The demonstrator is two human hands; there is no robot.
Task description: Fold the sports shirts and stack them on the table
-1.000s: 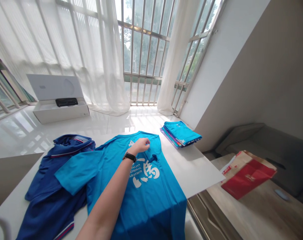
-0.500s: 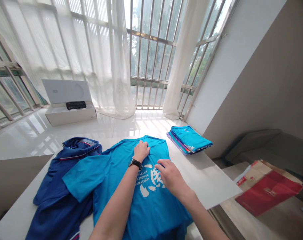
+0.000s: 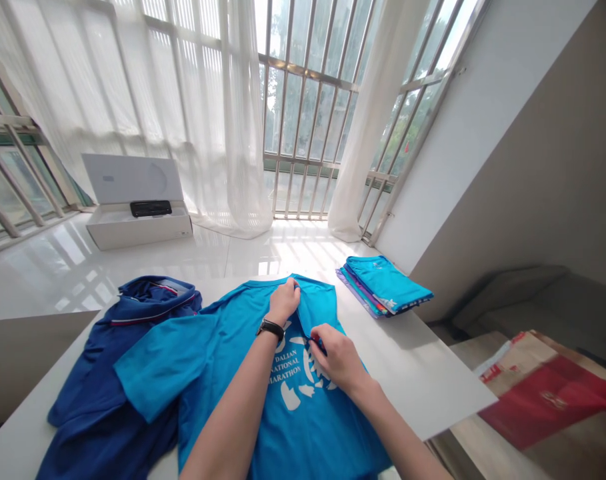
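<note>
A bright blue T-shirt [image 3: 233, 333] with white lettering and a white print lies spread on the white table, its left sleeve over a dark blue garment [image 3: 107, 373]. Just below the collar, my left hand [image 3: 285, 301], with a dark-strapped watch [image 3: 271, 328] at the wrist, pinches the cloth. Lower and to the right, my right hand [image 3: 337, 357] has its fingers closed on a fold near the print. Between both hands the fabric rises in a ridge. The fingertips of the right hand are partly hidden.
A stack of folded shirts [image 3: 385, 283] sits at the table's far right. On the sill behind stands an open white box [image 3: 140, 230] holding a black object [image 3: 151, 209]. A red and tan paper bag [image 3: 547, 393] lies at the lower right, beyond the table edge [image 3: 463, 423].
My right hand has gone from loosely open above the shirt to closed on its cloth. A fold now stands up between the hands. The left hand stays near the collar.
</note>
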